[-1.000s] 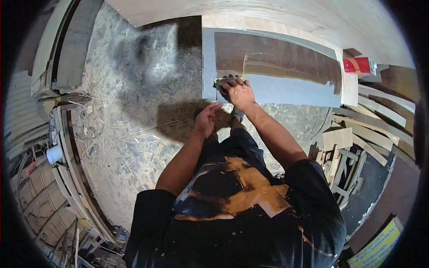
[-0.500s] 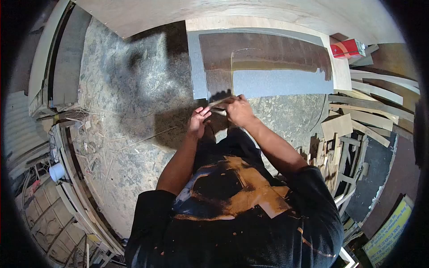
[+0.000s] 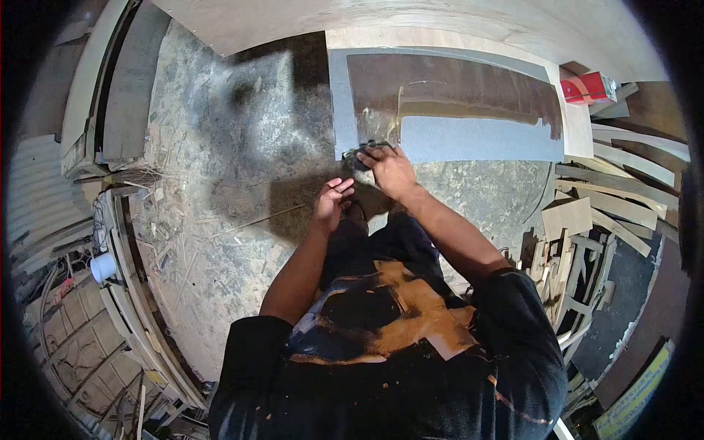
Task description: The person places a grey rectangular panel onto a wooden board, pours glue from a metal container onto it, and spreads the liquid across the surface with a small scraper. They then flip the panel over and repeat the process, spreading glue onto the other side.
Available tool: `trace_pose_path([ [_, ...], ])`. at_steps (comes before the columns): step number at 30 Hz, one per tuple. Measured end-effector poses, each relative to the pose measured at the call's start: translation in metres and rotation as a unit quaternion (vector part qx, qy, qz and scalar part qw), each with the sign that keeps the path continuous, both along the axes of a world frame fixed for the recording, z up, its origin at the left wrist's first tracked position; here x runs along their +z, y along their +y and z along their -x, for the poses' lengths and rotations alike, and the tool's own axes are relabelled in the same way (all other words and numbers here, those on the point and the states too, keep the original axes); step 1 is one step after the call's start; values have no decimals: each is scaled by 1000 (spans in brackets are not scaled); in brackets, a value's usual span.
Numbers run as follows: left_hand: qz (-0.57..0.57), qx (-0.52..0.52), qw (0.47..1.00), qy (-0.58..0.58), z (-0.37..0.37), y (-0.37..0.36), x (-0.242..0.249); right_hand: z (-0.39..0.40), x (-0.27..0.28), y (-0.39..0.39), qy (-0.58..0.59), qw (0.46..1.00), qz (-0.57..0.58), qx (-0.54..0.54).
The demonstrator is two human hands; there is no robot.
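Note:
A grey laminate sheet [image 3: 477, 139] lies flat on the floor ahead of me, its far part coated with dark brown glue [image 3: 455, 88]. My right hand [image 3: 389, 169] presses a small flat spreader [image 3: 361, 150] onto the sheet's near left corner. My left hand [image 3: 334, 198] hovers just below it over the concrete, fingers loosely curled and holding nothing. My arms and my dark, stained shirt fill the lower middle of the view.
A red box [image 3: 587, 88] sits beyond the sheet's right end. Wooden strips and offcuts [image 3: 616, 198] are piled at the right. A large plywood board [image 3: 440, 22] lies at the far side. Wood shavings litter the concrete floor [image 3: 220, 191]; a white cup [image 3: 103, 265] stands at left.
My right hand pulled the spreader back off the sheet's near edge, then set it down again on the near left corner. The left hand stayed close below it.

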State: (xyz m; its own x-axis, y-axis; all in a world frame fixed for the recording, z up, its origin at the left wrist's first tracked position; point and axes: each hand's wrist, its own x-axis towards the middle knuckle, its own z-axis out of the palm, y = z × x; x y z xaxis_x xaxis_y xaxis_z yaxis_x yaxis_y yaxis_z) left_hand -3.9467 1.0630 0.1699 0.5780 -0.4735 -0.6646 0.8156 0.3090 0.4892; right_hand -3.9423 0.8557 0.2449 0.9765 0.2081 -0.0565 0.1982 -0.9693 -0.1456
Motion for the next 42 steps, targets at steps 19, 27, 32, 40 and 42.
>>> trace_pose_path([
  [19, 198, -10, 980, 35, -11, -28, -33, 13, 5, 21, 72, 991, -34, -108],
  [27, 63, 22, 996, 60, -10, -2, -36, 46, 2, 21, 57, 997, -34, -44],
  [32, 41, -5, 999, 19, -19, 5, -34, 39, 35, -3, 250, 968, -36, 0],
  [40, 37, -114, 992, -36, -19, -28, -5, -13, 9, -38, -8, 991, -39, -127],
  [42, 25, -100, 994, -37, -18, -39, -5, 8, 5, -36, -4, 999, -14, -47],
])
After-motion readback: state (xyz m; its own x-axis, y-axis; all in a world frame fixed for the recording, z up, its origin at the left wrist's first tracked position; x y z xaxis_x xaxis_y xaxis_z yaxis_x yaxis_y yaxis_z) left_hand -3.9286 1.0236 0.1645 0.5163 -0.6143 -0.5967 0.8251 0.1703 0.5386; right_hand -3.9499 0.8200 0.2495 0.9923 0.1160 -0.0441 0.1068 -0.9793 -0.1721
